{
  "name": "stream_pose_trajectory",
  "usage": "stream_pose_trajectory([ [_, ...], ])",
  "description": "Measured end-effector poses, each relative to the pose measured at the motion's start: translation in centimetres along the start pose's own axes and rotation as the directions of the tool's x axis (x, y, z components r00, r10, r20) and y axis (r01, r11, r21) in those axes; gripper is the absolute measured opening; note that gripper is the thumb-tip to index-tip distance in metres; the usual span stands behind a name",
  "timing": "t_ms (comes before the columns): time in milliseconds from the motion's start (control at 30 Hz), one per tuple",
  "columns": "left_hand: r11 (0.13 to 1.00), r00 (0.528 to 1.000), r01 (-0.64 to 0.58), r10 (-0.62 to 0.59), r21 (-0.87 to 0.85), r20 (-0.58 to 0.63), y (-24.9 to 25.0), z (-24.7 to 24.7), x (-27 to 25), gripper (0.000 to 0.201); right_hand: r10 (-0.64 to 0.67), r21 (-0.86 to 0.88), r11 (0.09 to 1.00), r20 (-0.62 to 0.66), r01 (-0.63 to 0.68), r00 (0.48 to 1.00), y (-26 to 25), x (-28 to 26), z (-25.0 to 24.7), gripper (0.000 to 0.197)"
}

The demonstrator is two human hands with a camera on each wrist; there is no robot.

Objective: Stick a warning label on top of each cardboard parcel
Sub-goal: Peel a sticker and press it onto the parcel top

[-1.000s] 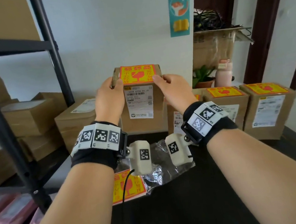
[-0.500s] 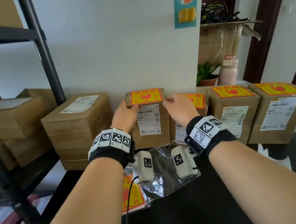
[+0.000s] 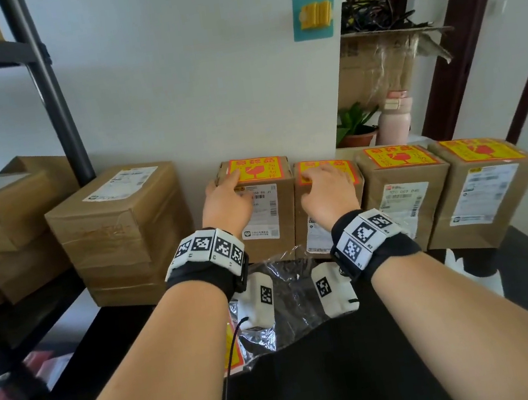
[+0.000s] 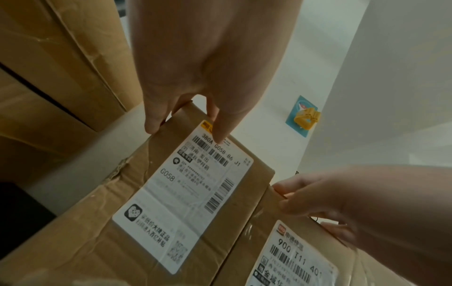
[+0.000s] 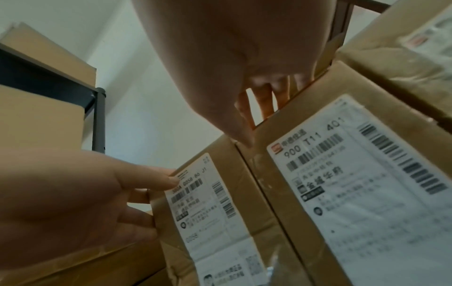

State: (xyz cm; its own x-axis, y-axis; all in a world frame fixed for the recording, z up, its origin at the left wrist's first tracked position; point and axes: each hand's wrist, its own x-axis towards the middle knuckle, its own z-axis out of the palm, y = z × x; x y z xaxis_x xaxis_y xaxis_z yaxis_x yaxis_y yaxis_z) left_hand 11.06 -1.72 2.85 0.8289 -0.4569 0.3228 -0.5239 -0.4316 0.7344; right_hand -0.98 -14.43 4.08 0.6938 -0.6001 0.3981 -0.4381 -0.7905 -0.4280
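Four cardboard parcels stand in a row against the wall, each with a yellow-and-red warning label on top. The leftmost parcel (image 3: pixel 270 226) (image 4: pixel 171 193) carries its label (image 3: pixel 256 169). My left hand (image 3: pixel 226 198) (image 4: pixel 186 127) holds its upper left corner, thumb on the front shipping slip and fingers round the left edge. My right hand (image 3: pixel 325 187) (image 5: pixel 244 116) rests with straight fingers on the top of the second parcel (image 3: pixel 316 236) (image 5: pixel 342 193), over the near left corner of that parcel's label (image 3: pixel 339 164). A stack of spare warning labels (image 3: pixel 233 358) lies under my left forearm.
A bigger box (image 3: pixel 116 228) with only a white slip on top stands left of the row. Further left is a black shelf post (image 3: pixel 51 94) with more boxes. Crumpled clear plastic (image 3: pixel 287 299) lies on the black table (image 3: pixel 317 380). A pink bottle (image 3: pixel 393 122) stands behind the row.
The labelled parcel, held up in both hands a second ago, has come down onto the table beside the second parcel. My right hand has left its right side and moved onto the second parcel.
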Motion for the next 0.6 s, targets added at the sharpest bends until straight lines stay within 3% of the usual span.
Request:
stream_pose_trajectory([
  [167,0.999,1.0,0.008,-0.008,-0.039,0.022,0.1,0.5,0.1,0.053,-0.025,0.062,0.998,0.053,0.022,0.998,1.2,0.6,-0.4,0.049],
  [333,1.0,0.999,0.0,-0.001,0.012,0.046,0.6,-0.4,-0.4,0.058,-0.024,0.136,0.99,-0.012,0.025,1.0,0.3,0.7,-1.0,0.036],
  [433,0.998,0.991,-0.062,0.064,0.023,-0.117,1.6,-2.2,-0.8,0.047,-0.059,0.256,0.963,-0.083,0.078,0.995,-1.9,0.7,-1.9,0.033],
  [600,0.993,0.895,-0.114,0.105,0.004,-0.433,1.9,-8.6,-2.4,0.04,-0.058,0.471,0.879,-0.066,0.083,0.996,-6.9,1.2,-2.8,0.036],
])
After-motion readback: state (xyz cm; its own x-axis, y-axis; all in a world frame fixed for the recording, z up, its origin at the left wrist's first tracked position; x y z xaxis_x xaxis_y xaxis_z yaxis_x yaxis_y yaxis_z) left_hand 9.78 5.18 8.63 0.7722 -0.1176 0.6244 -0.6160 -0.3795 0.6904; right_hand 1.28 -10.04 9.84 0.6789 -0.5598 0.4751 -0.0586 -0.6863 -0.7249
